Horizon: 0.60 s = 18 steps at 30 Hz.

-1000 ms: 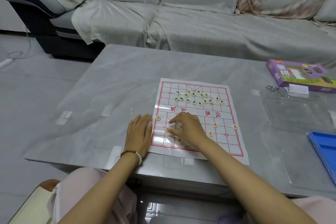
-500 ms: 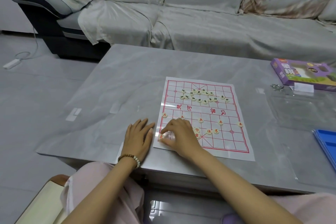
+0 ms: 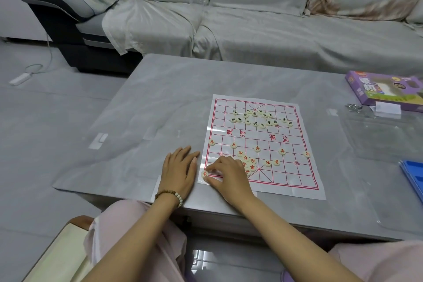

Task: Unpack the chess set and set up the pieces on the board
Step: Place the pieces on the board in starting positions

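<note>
A paper Chinese-chess board [image 3: 286,142] with a red grid lies on the grey table. My right hand [image 3: 226,173] pinches a cream disc with a red character [image 3: 204,174] at the board's near-left corner. My left hand [image 3: 179,170] lies flat on the table just left of the board, fingers straight. Several red-marked discs [image 3: 249,162] are bunched near the board's near middle, and a row of red-marked discs [image 3: 257,149] runs across it. Black-marked discs [image 3: 258,118] are clustered on the far half.
A purple game box [image 3: 386,90] sits at the table's far right, with a clear plastic lid [image 3: 384,135] in front of it and a blue tray [image 3: 414,174] at the right edge. A covered sofa [image 3: 251,18] stands behind the table.
My right hand slid a red-marked disc toward me and to the left, down to the board's near-left corner. My left hand stayed flat beside the board. The camera shifted slightly.
</note>
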### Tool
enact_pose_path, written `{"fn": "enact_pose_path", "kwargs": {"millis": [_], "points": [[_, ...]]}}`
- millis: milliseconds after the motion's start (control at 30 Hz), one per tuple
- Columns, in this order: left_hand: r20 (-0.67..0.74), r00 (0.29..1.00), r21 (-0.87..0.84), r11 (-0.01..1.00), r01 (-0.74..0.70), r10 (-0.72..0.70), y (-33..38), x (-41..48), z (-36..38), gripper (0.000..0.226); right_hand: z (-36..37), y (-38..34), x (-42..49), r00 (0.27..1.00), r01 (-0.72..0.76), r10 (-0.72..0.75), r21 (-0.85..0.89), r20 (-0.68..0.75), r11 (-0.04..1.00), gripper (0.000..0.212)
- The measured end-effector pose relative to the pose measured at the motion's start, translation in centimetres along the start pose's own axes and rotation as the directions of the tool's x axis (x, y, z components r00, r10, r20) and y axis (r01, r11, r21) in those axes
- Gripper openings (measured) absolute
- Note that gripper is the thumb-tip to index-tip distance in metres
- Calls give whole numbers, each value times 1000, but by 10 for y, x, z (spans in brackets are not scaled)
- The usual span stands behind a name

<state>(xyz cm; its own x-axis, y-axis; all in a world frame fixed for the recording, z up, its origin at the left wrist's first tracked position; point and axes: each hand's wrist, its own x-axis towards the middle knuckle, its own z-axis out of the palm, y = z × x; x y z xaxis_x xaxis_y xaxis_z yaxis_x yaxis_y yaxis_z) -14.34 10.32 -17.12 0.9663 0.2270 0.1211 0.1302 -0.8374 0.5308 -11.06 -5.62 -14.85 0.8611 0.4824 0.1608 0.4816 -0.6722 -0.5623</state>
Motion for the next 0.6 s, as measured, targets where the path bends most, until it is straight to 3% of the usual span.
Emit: {"fn": "enact_pose_path", "kwargs": {"millis": [100, 200, 300, 400, 600], "points": [[5, 1000, -1, 1000, -3, 3, 1, -1, -2, 67, -2, 0, -1, 1000, 7, -7, 1, 21, 1000, 23], [10, 1000, 7, 1000, -10, 10, 2, -1, -1, 70, -15, 4, -3, 1000, -13, 10, 113, 23, 994, 21], [21, 1000, -24, 1000, -1, 1, 4, 1, -4, 76, -44, 26, -7, 991, -114, 128, 233, -46, 966, 16], [32, 999, -48, 998, -36, 38, 13, 3, -8, 78, -74, 58, -16, 964, -229, 254, 241, -80, 943, 14], [77, 986, -24, 989, -149, 151, 56, 9, 4, 51, -89, 85, -38, 946, -293, 315, 208, -78, 933, 11]]}}
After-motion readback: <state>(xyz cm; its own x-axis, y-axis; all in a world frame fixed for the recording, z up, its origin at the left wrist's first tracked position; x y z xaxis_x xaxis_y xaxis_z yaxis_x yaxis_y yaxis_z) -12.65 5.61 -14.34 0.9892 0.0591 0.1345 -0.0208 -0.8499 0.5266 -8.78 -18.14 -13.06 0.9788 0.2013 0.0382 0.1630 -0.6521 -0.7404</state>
